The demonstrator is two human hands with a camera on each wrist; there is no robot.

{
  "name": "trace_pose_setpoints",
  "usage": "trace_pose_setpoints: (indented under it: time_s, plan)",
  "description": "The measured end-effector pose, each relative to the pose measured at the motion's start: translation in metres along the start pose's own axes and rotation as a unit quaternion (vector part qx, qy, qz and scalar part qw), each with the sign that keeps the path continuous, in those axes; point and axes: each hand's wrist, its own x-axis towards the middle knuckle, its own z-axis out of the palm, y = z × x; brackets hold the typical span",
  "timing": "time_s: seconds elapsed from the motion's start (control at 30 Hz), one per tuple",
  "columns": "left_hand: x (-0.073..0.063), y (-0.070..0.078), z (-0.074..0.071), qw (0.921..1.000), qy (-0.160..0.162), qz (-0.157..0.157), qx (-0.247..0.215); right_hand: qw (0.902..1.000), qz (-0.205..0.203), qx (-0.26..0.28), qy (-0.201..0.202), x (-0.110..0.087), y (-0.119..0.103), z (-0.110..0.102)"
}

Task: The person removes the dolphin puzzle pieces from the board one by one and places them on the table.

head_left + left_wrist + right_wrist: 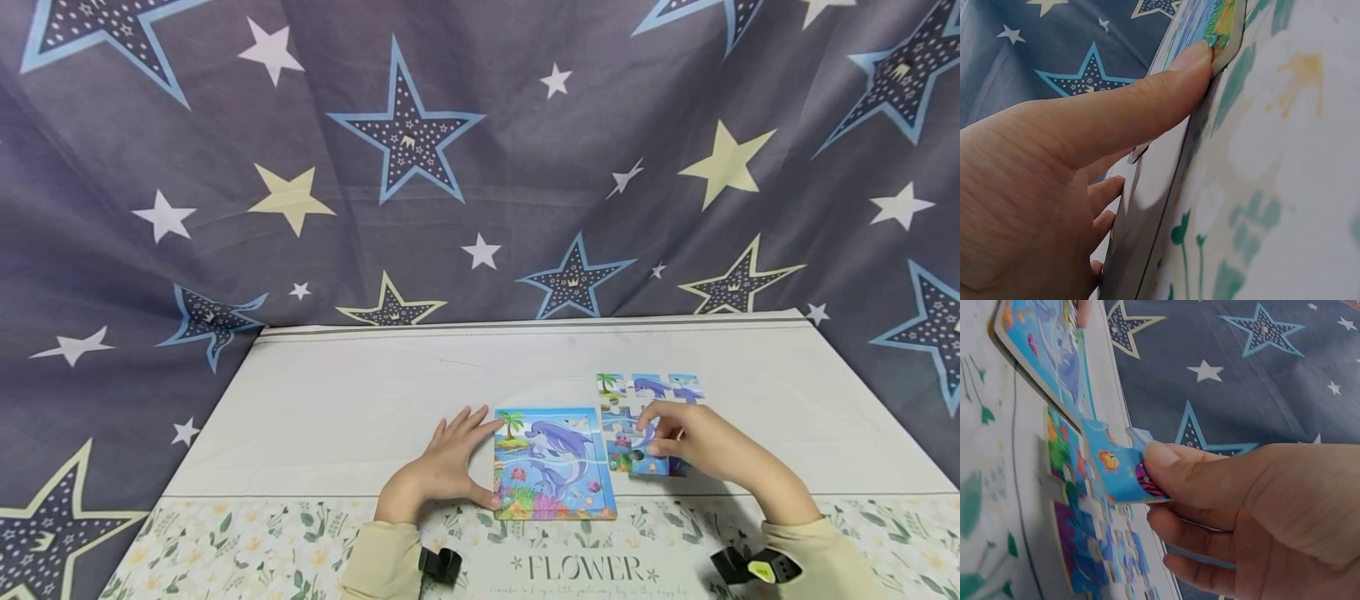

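Note:
A square dolphin puzzle board (556, 508) with a raised border lies flat on the table. My left hand (442, 468) is at its left side, fingers spread, index fingertip at the upper left corner and thumb on the lower left corner. In the left wrist view, the thumb (1141, 103) presses on the board's rim. My right hand (701, 437) is over loose puzzle pieces (649, 386) to the right of the board. Between thumb and fingers it pinches a blue puzzle piece (1110, 465) with an orange fish, tilted above the others.
The loose pieces lie in rough rows close to the board's right edge. The tabletop cover is white (360, 400) behind and floral (262, 542) in front, with "FLOWER" printed on it. A dark star-patterned curtain (510, 167) hangs behind the table.

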Motion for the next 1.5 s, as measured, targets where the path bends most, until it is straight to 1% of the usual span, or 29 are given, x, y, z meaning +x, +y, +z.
trace_pose_setpoints:
  time_s: [0.2, 0.4, 0.6, 0.77, 0.97, 1.13, 1.5]
  plan:
    - [-0.001, 0.001, -0.001, 1.0000, -0.001, -0.002, 0.000, 0.9998, 0.014, -0.013, -0.001, -0.005, 0.007, -0.007]
    - [-0.001, 0.002, -0.002, 1.0000, -0.002, -0.003, 0.002, 0.9998, 0.014, -0.016, 0.003, -0.010, 0.016, -0.013]
    - [-0.002, 0.002, -0.001, 1.0000, -0.002, -0.004, -0.004, 0.9988, 0.040, -0.029, 0.007, -0.015, 0.023, -0.017]
    - [-0.002, 0.001, -0.001, 1.0000, -0.002, 0.003, -0.006, 0.9971, 0.067, -0.034, 0.008, -0.020, 0.028, -0.020]
    - [-0.002, 0.000, -0.001, 0.9999, -0.006, 0.008, -0.003, 0.9963, 0.078, -0.035, 0.012, -0.023, 0.033, -0.021]
    - [-0.002, 0.001, -0.001, 1.0000, -0.002, 0.004, -0.009, 0.9957, 0.088, -0.029, 0.008, -0.027, 0.041, -0.023]
    - [-0.001, 0.002, -0.001, 1.0000, 0.000, -0.005, -0.002, 0.9928, 0.107, -0.054, 0.011, -0.028, 0.051, -0.023]
